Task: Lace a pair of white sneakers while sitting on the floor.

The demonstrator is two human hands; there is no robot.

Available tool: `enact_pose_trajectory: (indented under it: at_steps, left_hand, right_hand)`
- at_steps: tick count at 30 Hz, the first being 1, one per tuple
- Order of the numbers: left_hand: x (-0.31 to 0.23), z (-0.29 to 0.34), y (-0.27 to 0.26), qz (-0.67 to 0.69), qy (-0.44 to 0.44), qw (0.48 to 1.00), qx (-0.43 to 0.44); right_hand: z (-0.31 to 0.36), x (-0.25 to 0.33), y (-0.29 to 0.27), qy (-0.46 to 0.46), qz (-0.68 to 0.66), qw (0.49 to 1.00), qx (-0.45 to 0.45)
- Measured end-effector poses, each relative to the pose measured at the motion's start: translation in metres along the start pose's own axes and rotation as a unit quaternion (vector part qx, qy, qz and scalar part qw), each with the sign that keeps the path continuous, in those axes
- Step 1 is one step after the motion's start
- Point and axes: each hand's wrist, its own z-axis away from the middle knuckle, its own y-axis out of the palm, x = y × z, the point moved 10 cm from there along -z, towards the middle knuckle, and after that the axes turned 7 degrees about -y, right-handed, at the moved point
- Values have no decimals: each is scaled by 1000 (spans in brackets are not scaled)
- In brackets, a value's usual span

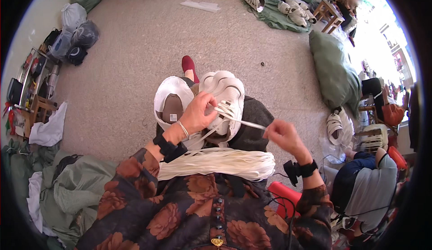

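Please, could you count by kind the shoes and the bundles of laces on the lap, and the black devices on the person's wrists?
White shoes: 2
Bundle of white laces: 1
Black wrist devices: 2
Total: 5

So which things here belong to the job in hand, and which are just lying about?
In the job:
- laced white shoe, left hand at its laces
- white lace, its end in the right hand
- second white shoe
- pale lace bundle

Lying about:
- green sack
- plastic bags
- white sheet
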Motion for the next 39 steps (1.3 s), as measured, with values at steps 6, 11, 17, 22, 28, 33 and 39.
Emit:
enact_pose_trajectory:
  at_steps: [6, 11, 17, 22, 28, 33, 39]
  left_hand:
    - [-54, 33, 17, -221, 174, 959, -41]
    - [-60, 29, 36, -376, 207, 901, -58]
    - [-69, 34, 25, -321, 249, 911, -71]
    - [-96, 50, -11, -198, 274, 937, -88]
    - [-12, 74, -2, 131, -107, 984, 61]
    - [40, 106, 21, 295, -260, 917, 62]
    - [53, 100, 54, 561, -343, 753, -3]
  right_hand:
    - [-18, -6, -41, 44, -168, 978, -114]
    - [-23, 10, -44, -105, 197, 956, -193]
    - [-61, 51, 33, -172, 26, 977, -123]
    - [-81, 76, 79, -118, -204, 972, 20]
    - [-37, 45, 6, 1, -381, 921, -75]
    - [34, -3, -93, 16, -386, 884, -264]
    - [136, -84, -196, -13, -382, 823, -420]
